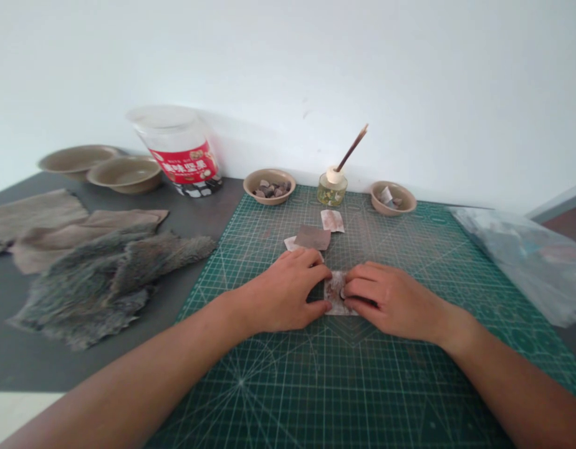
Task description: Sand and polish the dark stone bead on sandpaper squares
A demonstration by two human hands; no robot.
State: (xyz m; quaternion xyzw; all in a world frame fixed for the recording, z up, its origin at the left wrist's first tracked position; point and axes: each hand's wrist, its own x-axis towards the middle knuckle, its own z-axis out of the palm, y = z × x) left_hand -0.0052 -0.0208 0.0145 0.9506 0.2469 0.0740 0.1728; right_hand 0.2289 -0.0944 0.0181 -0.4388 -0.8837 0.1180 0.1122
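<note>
A small stained sheet [333,303] is being pressed against a green gridded mat [288,386], between two hands. Its nine o'clock edge is being held down by the left hand [288,290], half-curled, thumb and fingers apart. At three o'clock, a mostly hidden small object [343,294] is being pinched by the right hand [386,296]. Toward eleven o'clock, stones [270,189] are being held by a bowl [247,184].

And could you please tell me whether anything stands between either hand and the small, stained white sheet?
Nothing visible separates the left hand from the small, stained white sheet; at the right hand, a small, mostly hidden piece appears to lie between hand and sheet.
</note>
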